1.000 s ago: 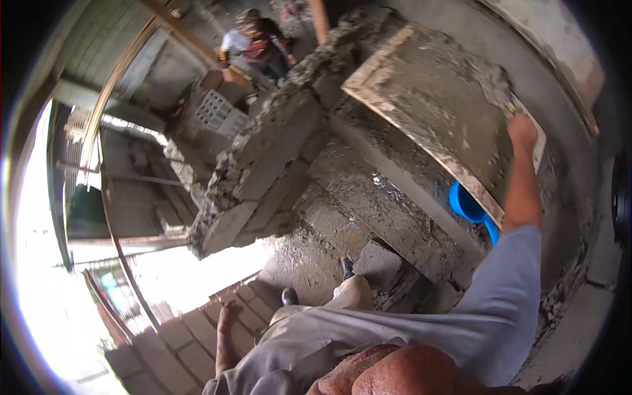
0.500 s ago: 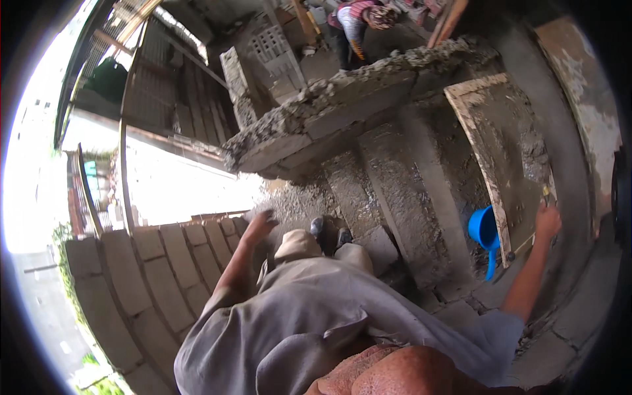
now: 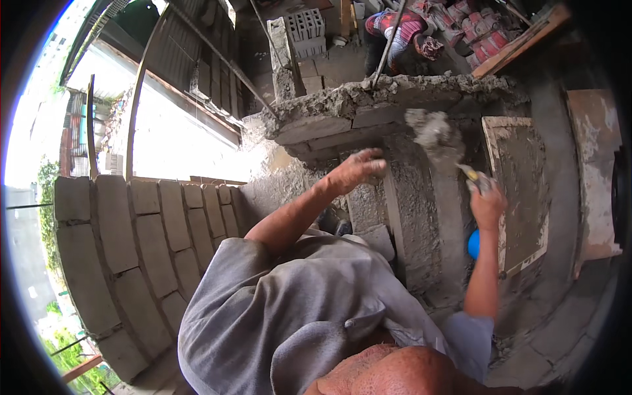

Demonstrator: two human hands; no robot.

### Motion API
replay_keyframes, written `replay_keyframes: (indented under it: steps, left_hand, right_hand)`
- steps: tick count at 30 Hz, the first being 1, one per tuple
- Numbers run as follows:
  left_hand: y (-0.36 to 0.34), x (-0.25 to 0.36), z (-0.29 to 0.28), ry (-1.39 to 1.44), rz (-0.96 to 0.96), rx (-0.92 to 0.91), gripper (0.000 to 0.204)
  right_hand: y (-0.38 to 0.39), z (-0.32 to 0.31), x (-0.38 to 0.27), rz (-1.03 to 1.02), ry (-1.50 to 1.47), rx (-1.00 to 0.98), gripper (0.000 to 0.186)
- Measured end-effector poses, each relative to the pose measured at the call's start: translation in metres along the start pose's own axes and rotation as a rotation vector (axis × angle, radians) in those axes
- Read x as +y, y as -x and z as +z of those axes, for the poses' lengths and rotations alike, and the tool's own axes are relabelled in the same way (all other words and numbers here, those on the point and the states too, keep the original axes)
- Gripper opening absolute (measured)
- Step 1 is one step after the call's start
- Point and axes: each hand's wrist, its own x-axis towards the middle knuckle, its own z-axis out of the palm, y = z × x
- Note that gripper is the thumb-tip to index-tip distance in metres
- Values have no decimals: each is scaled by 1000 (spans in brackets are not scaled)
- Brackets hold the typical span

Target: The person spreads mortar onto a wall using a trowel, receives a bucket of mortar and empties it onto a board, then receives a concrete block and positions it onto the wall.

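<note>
My right hand (image 3: 484,197) grips a trowel (image 3: 472,174) by its handle; a lump of wet grey mortar (image 3: 436,135) is at its blade, near the rough-topped block wall (image 3: 368,99). My left hand (image 3: 359,169) is raised over the concrete steps (image 3: 411,217), empty, with its fingers curved and apart. To the right lies a wood-edged board (image 3: 515,197) coated with mortar. A blue plastic dipper (image 3: 472,245) sits beside it, partly hidden by my right forearm.
A person (image 3: 401,39) bends beyond the wall, near red-and-white bags (image 3: 474,36) and hollow blocks (image 3: 306,29). A block wall (image 3: 148,263) with a drop beyond is on the left. Metal rods (image 3: 230,69) stand up ahead. A stained panel (image 3: 592,171) is at the right.
The view has swung round. My right hand has moved leftward with the trowel and mortar, off the board toward the wall. My left hand has risen from low left to over the steps.
</note>
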Motion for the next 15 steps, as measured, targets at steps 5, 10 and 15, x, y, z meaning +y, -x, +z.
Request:
replay_keyframes:
  steps: [5, 10, 15]
  left_hand:
    - [16, 57, 1, 359, 175, 187, 89]
    - [15, 86, -45, 533, 432, 338, 55]
    - [-10, 87, -99, 699, 535, 409, 42]
  right_hand:
    - [-75, 30, -95, -181, -172, 27, 34]
    - [-139, 37, -173, -333, -180, 220, 38]
    - [-167, 82, -219, -327, -13, 284, 23]
